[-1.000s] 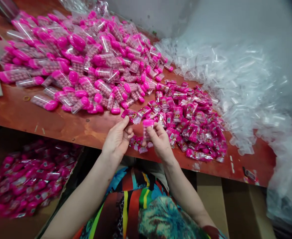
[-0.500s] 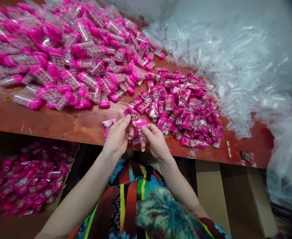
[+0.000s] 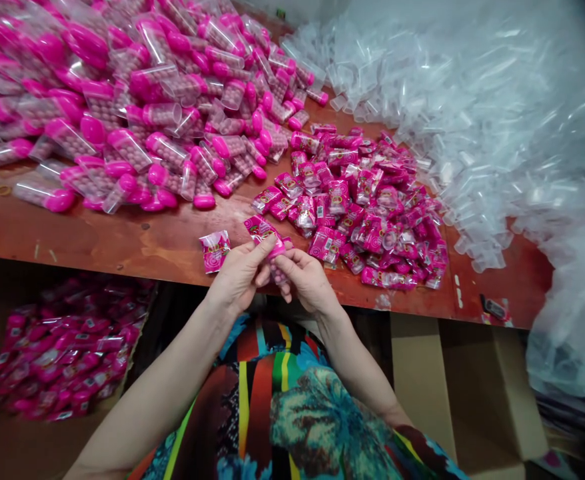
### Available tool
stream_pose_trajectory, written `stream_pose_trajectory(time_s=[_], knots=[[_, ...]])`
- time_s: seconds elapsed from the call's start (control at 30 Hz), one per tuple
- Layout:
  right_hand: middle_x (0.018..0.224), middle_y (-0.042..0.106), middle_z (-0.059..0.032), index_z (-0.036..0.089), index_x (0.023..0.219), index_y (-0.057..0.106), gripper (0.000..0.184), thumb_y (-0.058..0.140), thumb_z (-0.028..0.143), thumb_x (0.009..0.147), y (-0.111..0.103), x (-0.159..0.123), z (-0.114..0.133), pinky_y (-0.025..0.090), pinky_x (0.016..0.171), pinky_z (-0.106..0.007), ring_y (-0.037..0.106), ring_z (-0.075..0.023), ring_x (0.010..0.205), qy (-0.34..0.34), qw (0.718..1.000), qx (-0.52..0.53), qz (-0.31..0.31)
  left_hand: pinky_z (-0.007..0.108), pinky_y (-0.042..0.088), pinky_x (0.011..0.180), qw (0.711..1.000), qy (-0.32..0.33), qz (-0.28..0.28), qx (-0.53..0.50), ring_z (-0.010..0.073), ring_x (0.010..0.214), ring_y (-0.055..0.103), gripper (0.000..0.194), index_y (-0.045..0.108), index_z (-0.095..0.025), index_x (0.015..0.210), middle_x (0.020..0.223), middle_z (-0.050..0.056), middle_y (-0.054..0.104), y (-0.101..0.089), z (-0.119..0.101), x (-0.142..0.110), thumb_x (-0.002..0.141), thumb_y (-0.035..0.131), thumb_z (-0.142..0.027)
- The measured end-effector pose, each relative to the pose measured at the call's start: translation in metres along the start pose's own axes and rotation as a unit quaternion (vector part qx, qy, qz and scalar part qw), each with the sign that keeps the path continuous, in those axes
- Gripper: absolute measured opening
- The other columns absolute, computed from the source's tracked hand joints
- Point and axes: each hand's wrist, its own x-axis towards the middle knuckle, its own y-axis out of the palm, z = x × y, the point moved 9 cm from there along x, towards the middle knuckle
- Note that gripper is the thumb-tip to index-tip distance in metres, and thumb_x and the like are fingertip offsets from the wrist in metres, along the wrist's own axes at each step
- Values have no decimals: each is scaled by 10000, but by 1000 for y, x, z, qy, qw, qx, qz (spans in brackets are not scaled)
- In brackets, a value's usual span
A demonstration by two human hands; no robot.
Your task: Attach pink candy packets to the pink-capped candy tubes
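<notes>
Over the table's front edge, my left hand [image 3: 237, 275] pinches a pink printed wrapper [image 3: 260, 228] between thumb and fingers. My right hand [image 3: 308, 277] grips a small clear tube [image 3: 277, 272] of pale pink balls with a pink cap. The capped end lies against the wrapper, and my fingers partly hide both. I cannot tell how far the tube is inside it. A single flat pink wrapper [image 3: 215, 251] lies on the table just left of my left hand. Beyond my right hand spreads a heap of pink printed packets [image 3: 372, 200].
A large heap of pink-capped tubes [image 3: 127, 143] covers the table's left side. Transparent plastic pieces [image 3: 472, 147] are piled along the right. Below the red-brown table [image 3: 172, 250], pink packets [image 3: 67, 360] fill a box at left; a cardboard box [image 3: 420, 387] stands at right.
My right hand has brought the tube left to the wrapper in my left hand, and the two hands now meet. The view has shifted, so the heaps sit further left and higher.
</notes>
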Motion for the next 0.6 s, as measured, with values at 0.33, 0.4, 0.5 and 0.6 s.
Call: stream_pose_trajectory(time_s=[0.33, 0.4, 0.5, 0.6], knots=[[754, 604, 65, 293, 1340, 360, 557, 640, 424, 877, -4, -11, 0, 479, 462, -199, 552, -81, 511, -62, 998, -1, 8, 190, 316, 409, 999, 3, -17, -39, 70, 348, 396, 346, 626, -131, 669, 356, -48, 423, -5, 2, 1, 782, 751, -433], [708, 596, 78, 297, 1366, 312, 583, 612, 451, 890, -3, -11, -6, 426, 396, -190, 493, -75, 429, -37, 998, 37, 31, 199, 340, 415, 1000, -3, 2, -22, 89, 362, 439, 372, 618, -134, 651, 366, -29, 450, -2, 3, 1, 790, 736, -458], [710, 581, 82, 299, 1347, 331, 573, 625, 453, 880, -4, -11, -8, 399, 384, -184, 459, -63, 409, -51, 998, 39, 18, 201, 341, 411, 1000, 3, 9, -3, 89, 347, 427, 370, 614, -140, 651, 353, -34, 435, 0, 5, -1, 802, 720, -460], [758, 582, 66, 311, 1327, 381, 492, 614, 397, 902, -6, -15, -1, 481, 519, -202, 515, -67, 506, -117, 992, -34, -37, 190, 270, 385, 999, 28, -38, 5, 53, 307, 335, 370, 583, -147, 614, 330, -54, 399, -7, 5, -1, 794, 736, -432]])
